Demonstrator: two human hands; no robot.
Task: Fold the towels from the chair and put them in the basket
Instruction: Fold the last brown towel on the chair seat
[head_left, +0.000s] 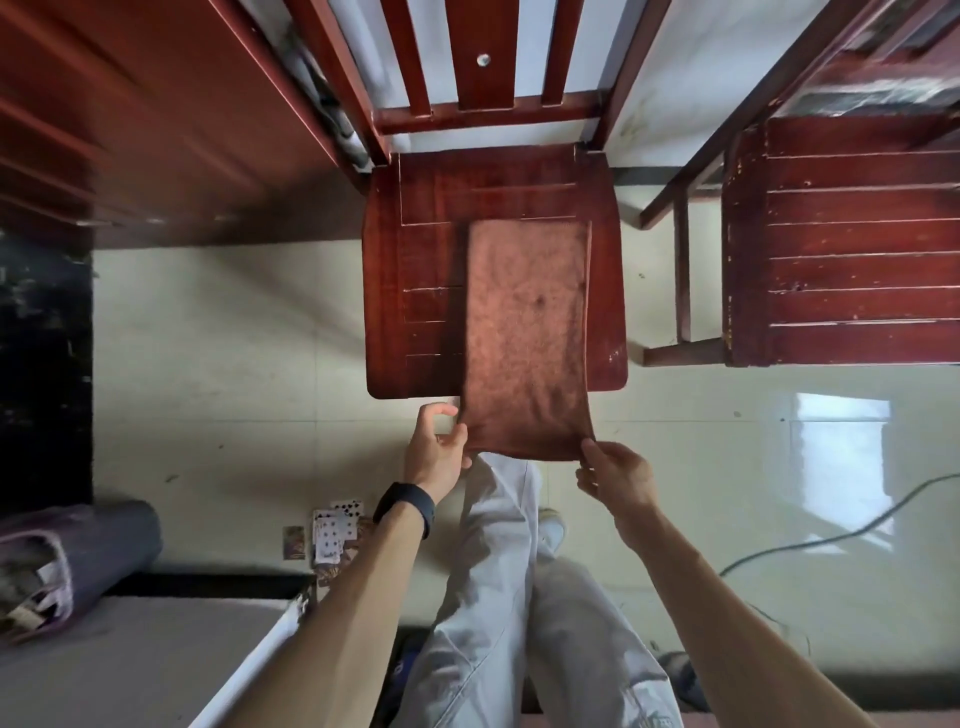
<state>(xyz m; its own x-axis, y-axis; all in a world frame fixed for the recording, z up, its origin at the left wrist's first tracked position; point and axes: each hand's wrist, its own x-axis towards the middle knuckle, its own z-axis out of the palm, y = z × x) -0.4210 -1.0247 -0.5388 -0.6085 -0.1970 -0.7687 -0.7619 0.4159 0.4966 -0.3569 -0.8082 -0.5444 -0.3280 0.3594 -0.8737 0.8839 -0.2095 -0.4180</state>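
Brown towel (524, 332) on chair (415, 260), overhanging front edge; left hand (434, 452), right hand (615, 475) pinch its near corners.

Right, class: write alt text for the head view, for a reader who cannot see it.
The left hand and right hand pinch the near corners of a brown towel lying on a wooden chair, its end overhanging the seat.

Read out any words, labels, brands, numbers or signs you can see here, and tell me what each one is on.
No text can be read in this view.
Playing cards on the floor: black pips show, but the corner numbers are too blurred to read.
Towel: plain, no label in view.
Wristband: no print visible.
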